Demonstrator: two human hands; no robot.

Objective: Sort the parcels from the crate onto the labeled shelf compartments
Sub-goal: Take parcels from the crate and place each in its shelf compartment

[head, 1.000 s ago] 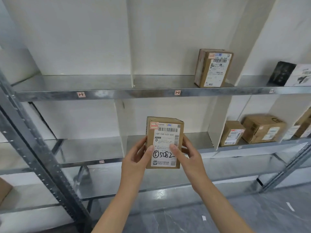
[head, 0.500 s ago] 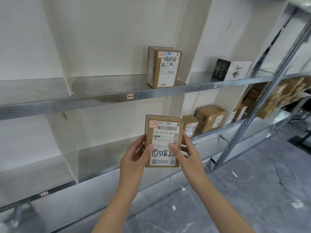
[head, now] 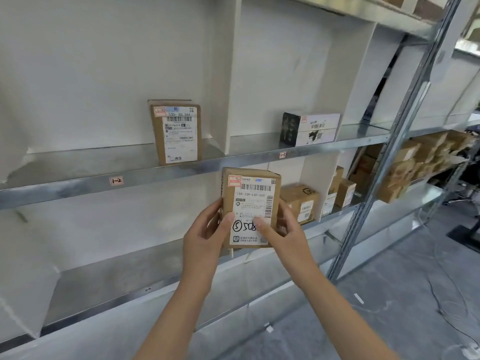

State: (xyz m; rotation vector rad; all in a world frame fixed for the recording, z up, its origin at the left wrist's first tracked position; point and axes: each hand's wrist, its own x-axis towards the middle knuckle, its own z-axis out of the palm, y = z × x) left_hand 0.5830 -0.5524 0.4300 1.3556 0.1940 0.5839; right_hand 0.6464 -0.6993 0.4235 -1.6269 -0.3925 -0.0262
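Nearest the camera, both forearms reach up from the bottom edge and meet on one brown parcel [head: 253,188]. The left hand [head: 204,240] grips its left edge and the right hand [head: 284,236] its right edge, with fingers curled behind and both thumbs pressed on the front, so the grip is closed on the parcel from both sides. The parcel is held in the air in front of the shelving, long axis upright and its white label [head: 255,203] facing the camera. The label shows a printed 159-159-L02-600 and a handwritten circled 5, with further digits partly hidden under the right thumb. Just beyond it the lower shelf [head: 130,279] runs left to right. Its left part is bare, and its small tag is too small to read. To the right on that shelf, behind the right hand, sits a brown carton [head: 301,201], with smaller boxes [head: 345,192] further along. Above and behind is the upper shelf [head: 78,167]. In the compartment tagged 1-2 [head: 116,181] a brown labelled parcel [head: 176,136] stands upright. Past the white divider [head: 230,74], the compartment tagged 1-3 [head: 282,154] holds a black-and-white box [head: 310,128] lying flat. Neither tag in view seems to match the circled 5, so the right compartment probably lies to the right, on the right hand's side, and the parcel would go in upright as held. Far right, past the metal upright [head: 384,162], stacked cartons [head: 415,167] fill another rack.
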